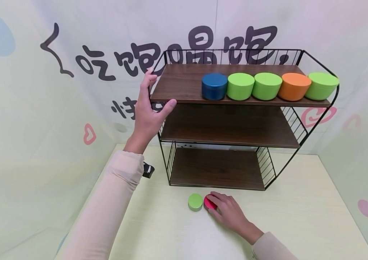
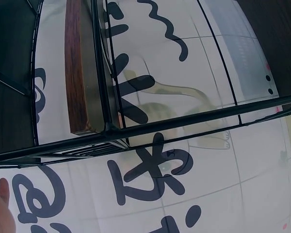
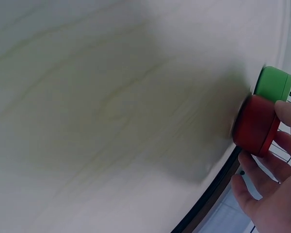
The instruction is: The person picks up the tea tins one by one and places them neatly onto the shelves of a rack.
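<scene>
My left hand point(image 1: 147, 108) holds the top left corner of a three-tier shelf rack point(image 1: 184, 102), its thumb in front of the top board's edge and its fingers around the side frame. Low in front of the rack, my right hand point(image 1: 231, 213) grips a round red tin point(image 1: 209, 202) on the table, thumb and fingers on either side of it. Beside that tin stands a light green tin point(image 1: 195, 202). In the right wrist view the red tin point(image 3: 254, 124) overlaps the green one point(image 3: 273, 83). The left wrist view shows mostly the rack's black wire frame point(image 2: 184, 120).
Along the top board's front right stand a blue tin point(image 1: 214, 86), several green ones and an orange tin point(image 1: 294, 86). The middle board point(image 1: 229, 126) and bottom board point(image 1: 216, 168) are dark wood. A small black object point(image 1: 148, 170) lies behind my left sleeve. Printed cloth point(image 1: 41, 144) surrounds the table.
</scene>
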The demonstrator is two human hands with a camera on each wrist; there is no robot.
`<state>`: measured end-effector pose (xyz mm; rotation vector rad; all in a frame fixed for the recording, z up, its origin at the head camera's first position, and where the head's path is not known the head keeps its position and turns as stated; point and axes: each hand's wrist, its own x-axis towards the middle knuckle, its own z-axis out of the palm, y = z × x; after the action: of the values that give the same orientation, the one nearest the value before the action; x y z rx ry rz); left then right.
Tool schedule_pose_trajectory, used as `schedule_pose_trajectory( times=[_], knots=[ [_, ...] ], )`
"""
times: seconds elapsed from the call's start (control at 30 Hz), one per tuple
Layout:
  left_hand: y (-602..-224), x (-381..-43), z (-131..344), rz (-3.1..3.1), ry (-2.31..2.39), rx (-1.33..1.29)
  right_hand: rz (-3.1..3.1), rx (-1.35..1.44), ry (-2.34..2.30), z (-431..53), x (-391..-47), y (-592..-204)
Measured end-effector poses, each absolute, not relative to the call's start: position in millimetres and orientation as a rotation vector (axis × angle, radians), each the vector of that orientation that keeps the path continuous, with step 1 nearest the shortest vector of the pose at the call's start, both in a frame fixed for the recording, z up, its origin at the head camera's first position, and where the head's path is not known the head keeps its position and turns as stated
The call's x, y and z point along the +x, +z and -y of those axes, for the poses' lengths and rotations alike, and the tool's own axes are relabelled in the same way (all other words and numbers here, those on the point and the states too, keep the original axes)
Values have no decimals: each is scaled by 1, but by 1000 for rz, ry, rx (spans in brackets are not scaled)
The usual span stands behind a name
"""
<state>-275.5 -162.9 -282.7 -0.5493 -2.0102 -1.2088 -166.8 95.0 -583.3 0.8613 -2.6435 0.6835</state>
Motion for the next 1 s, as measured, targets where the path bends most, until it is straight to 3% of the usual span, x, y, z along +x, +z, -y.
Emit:
schedule_pose_trajectory(
  times=[0.3,0.63,1.0],
  knots=[
    [-275,-264,159,2007,-1219,-554,2607,856,710,-94,-167,-585],
    [-291,-288,170,2028,-1192,-537,2637,837,755,-94,-168,-586],
    [-293,-289,171,2012,-1153,-570,2621,883,710,-95,-171,-586]
  ],
)
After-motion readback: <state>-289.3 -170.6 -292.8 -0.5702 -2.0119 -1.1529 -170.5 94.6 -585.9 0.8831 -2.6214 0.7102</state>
